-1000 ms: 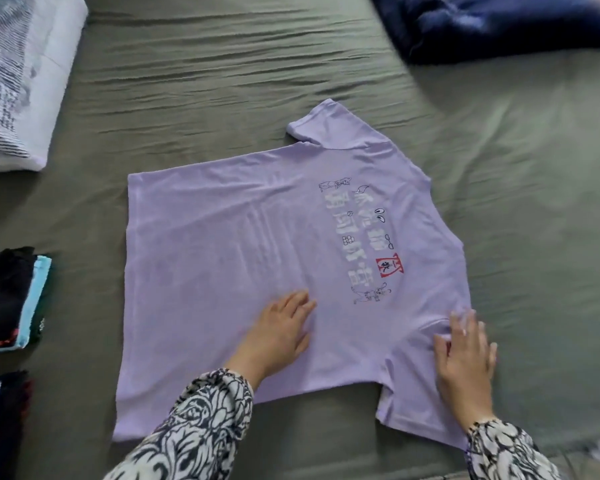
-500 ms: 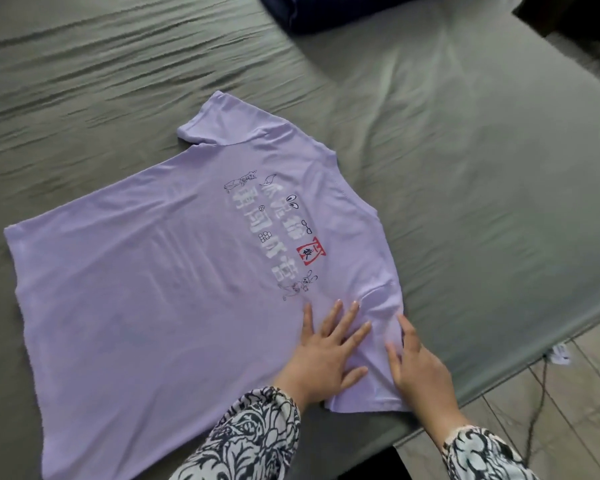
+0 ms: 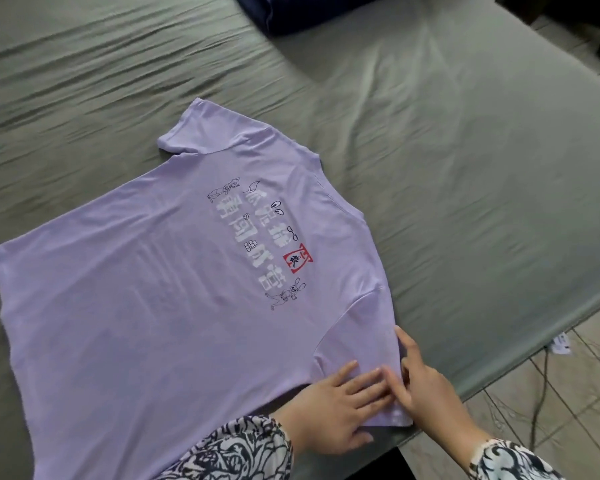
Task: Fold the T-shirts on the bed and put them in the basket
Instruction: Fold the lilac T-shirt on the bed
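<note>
Lilac T-shirt flat on bed, print up, lightly creased. Left hand & right hand, fingers straight, press near sleeve.

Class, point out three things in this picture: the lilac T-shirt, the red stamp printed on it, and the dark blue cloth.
lilac T-shirt [image 3: 125,306], head view, plain body fabric.
red stamp [image 3: 298,263], head view, centre of the print.
dark blue cloth [image 3: 309,12], head view, folded bulk at the top edge.
</note>
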